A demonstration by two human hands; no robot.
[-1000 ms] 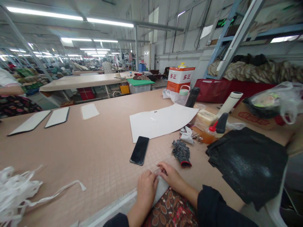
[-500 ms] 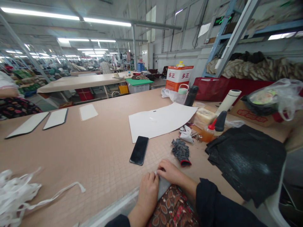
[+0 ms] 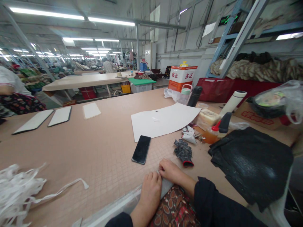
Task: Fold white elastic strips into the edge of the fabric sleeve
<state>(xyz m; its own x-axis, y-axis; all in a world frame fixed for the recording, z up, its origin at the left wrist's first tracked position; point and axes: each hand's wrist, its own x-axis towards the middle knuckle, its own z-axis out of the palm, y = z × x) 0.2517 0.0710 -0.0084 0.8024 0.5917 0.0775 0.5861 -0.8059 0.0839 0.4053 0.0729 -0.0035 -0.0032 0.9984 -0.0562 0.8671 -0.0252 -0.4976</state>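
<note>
Two hands of mine worked at the near edge of the table [image 3: 94, 151], both on one grey piece [image 3: 166, 188] that hung off the edge toward my patterned lap. My right hand [image 3: 171, 171] had its fingertips drawn together, pinching the piece's upper corner. My left hand [image 3: 151, 189] lay over its left side with the fingers close together and flat. I could not tell whether the thumb gripped underneath.

Just beyond my right hand lay a dark glove [image 3: 183, 153] with a red cuff. A black phone [image 3: 141, 149] lay face down to its left, its far end touching a large white sheet [image 3: 163, 121].

The containers stood along the right. A squeeze bottle [image 3: 209, 134] with a red cap held an amber liquid in its lower part, and a black cone-topped bottle [image 3: 224, 123] stood just beside it, its contents hidden. Farther back were a clear jug [image 3: 184, 94] with a green lid, a black flask [image 3: 194, 96] and a white tumbler [image 3: 233, 102], all closed, so I could not see inside them. Behind them stood a red and white tin [image 3: 182, 77], capped on top. A clear plastic bag [image 3: 292, 104] held a dark lidded bowl [image 3: 270, 104] and rested on a cardboard box [image 3: 255, 115].

A black sheet [image 3: 253, 160] covered the table's right corner, near the squeeze bottle. White strips [image 3: 16, 192] lay tangled far to my left.
</note>
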